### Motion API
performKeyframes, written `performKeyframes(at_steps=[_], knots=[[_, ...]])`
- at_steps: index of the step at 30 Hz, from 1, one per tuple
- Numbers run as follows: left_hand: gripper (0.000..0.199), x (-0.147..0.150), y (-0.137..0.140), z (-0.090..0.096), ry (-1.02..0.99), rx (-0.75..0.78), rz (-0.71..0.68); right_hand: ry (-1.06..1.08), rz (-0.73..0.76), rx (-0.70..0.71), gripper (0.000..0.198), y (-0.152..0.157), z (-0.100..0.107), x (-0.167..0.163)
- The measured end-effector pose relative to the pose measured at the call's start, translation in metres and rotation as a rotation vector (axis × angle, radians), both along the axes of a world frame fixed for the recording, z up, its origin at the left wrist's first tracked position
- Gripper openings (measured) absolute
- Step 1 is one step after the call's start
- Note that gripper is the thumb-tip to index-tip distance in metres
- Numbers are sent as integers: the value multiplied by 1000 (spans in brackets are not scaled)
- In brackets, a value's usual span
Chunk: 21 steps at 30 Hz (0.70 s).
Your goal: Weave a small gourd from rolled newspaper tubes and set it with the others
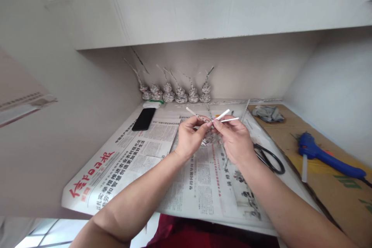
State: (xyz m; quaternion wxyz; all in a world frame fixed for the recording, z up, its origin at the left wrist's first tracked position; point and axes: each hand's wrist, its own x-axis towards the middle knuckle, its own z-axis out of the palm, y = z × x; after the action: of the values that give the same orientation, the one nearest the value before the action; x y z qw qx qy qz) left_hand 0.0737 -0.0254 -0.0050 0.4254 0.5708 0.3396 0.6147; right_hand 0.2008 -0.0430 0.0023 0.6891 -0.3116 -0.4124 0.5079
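Slender paper tubes point(223, 114) meet at the fingertips of the left hand point(192, 133) and right hand point(235, 138). One, a left-hand tube point(190, 111), slants up and leftward, pale-tipped and flecked with print lower down; a broader white one angles up to the right above a thinner, nearly level tube point(231, 119). Beneath, a speckled woven paper piece point(208, 137) shows, partly hidden by the hands.

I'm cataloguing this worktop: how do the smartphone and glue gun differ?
Colour: the smartphone is black; the glue gun is blue.
Shape: the smartphone is a flat rectangle; the glue gun has a long handle.
Place: the smartphone lies on newspaper at the left, the glue gun on cardboard at the right.
Both lie apart from the left hand and right hand.
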Motion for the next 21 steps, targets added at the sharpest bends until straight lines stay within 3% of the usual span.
performKeyframes(at_steps=[10,21], knots=[[26,-2,0,6,-73,-103,-90,-199,-31,6,20,2,-4,3],[34,-8,6,8,-162,-211,-306,-41,22,-66,24,1,-1,1]])
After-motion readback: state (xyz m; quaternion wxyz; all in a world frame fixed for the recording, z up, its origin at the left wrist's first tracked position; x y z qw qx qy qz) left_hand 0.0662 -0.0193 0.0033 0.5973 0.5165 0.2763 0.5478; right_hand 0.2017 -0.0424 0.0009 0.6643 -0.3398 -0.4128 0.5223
